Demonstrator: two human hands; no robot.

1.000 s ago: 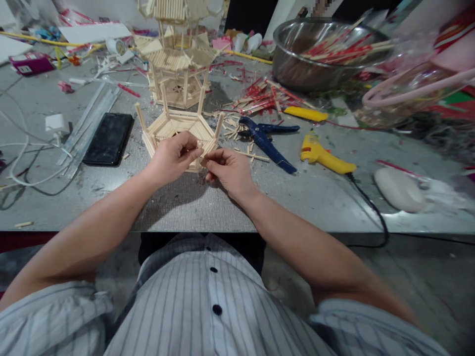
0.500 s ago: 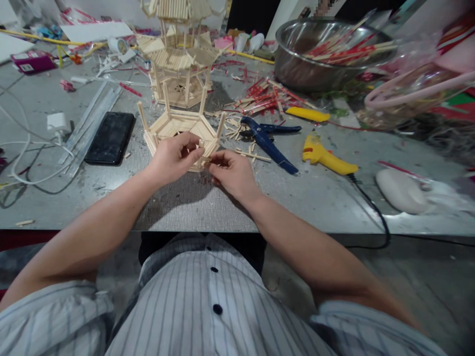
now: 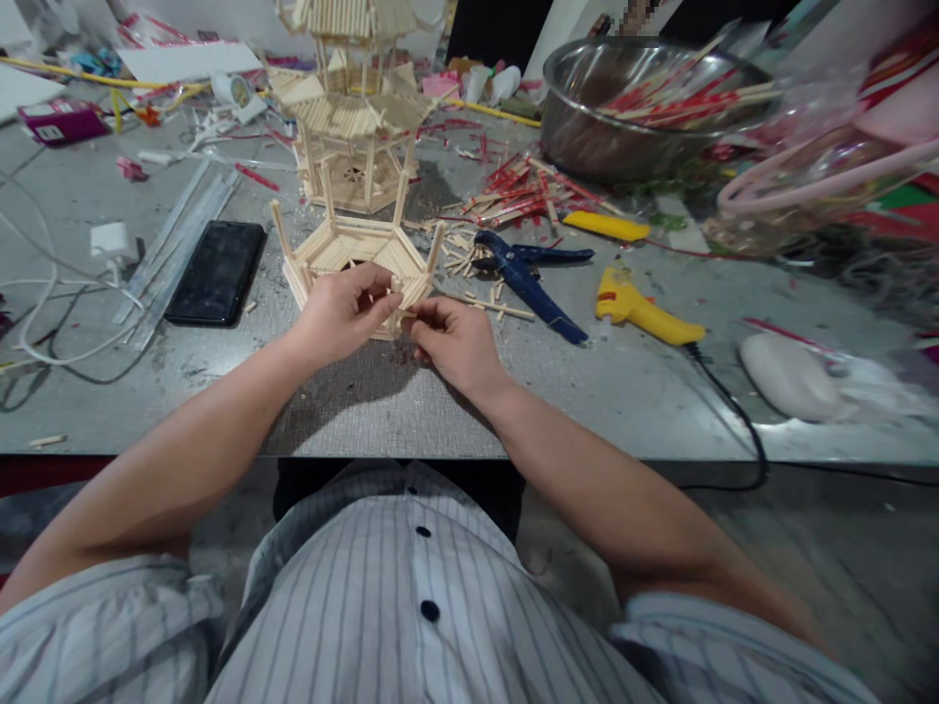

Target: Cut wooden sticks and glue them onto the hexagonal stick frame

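A six-sided base built of wooden sticks (image 3: pixel 352 237), with upright posts at its corners, stands on the table before me. My left hand (image 3: pixel 347 308) reaches over its near side, thumb and fingers pinched around a short wooden post (image 3: pixel 397 286) at the front corner. My right hand (image 3: pixel 456 340) is closed at the same corner, just below and right of the left. Its fingertips pinch a small wooden stick (image 3: pixel 408 314) against the base's edge; most of that stick is hidden. Behind the base rises a tiered stick pagoda (image 3: pixel 357 117).
Right of the base lie cut stick pieces (image 3: pixel 462 256), blue-handled cutters (image 3: pixel 532 284), a yellow glue gun (image 3: pixel 646 311) with its cord, and a yellow knife (image 3: pixel 607 226). A steel bowl (image 3: pixel 587 127) stands behind. To the left are a black phone (image 3: pixel 215 274) and white cables (image 3: pixel 44 337).
Both hands stay at the front corner of the base, with hardly any shift of the fingers. The whole view has moved very slightly.
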